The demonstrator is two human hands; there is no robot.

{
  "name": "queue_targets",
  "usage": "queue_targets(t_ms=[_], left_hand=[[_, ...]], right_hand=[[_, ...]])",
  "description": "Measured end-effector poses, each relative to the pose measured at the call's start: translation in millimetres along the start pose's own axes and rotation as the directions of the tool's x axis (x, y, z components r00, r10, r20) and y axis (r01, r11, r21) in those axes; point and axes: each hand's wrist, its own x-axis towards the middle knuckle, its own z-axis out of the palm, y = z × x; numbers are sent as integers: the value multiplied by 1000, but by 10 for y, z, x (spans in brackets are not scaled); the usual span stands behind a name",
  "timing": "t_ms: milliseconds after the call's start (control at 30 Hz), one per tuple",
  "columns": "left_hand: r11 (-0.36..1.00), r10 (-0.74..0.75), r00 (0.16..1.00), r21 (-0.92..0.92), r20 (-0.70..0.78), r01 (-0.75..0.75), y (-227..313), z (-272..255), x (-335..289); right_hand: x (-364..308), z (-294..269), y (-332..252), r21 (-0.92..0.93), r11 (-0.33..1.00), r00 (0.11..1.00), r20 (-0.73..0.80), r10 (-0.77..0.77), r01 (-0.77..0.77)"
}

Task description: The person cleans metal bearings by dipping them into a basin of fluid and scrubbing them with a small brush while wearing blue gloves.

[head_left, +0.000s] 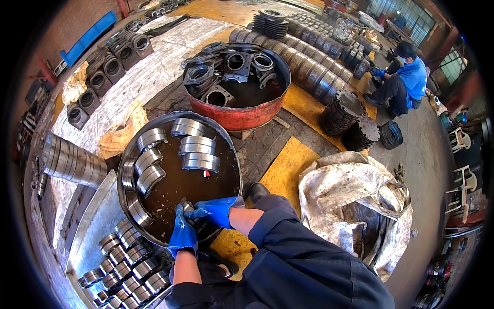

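Note:
Both my hands, in blue rubber gloves, are low over the near side of a round metal tub of brown liquid. My left hand is closed around the left side of a dark, wet metal ring, mostly hidden by the gloves. My right hand grips the same ring from the right, its fingers pointing left. In the tub, curved steel ring pieces lie along the left side. A row of shiny steel rings sits near the far rim, with a small red-and-white bit beside it.
A red drum of greasy square housings stands beyond the tub. Shiny rings cover a metal tray at lower left; a ring stack leans above it. A dirty white sack lies right. A person in blue crouches at far right.

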Motion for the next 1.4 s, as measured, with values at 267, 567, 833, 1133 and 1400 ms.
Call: queue_targets(t_ms=[267,567,833,1133,1400], left_hand=[[988,-8,999,-151,34,13,7,-117,171],[847,110,961,-530,253,43,-84,-361,845],[749,575,817,-367,-55,-552,-243,-936,1373],[660,612,787,-598,77,-455,-9,-461,617],[730,519,847,-455,-116,-510,-25,-325,574]], right_hand=[[-137,169,-478,-157,988,992,-123,-29,10],[70,242,-555,-366,906,933,-198,-300,214],[84,479,-774,-747,646,814,-270,-514,160],[-144,432,-1075,-853,522,904,-236,-357,-17],[-219,331,-1057,-724,689,931,-269,-246,-27]])
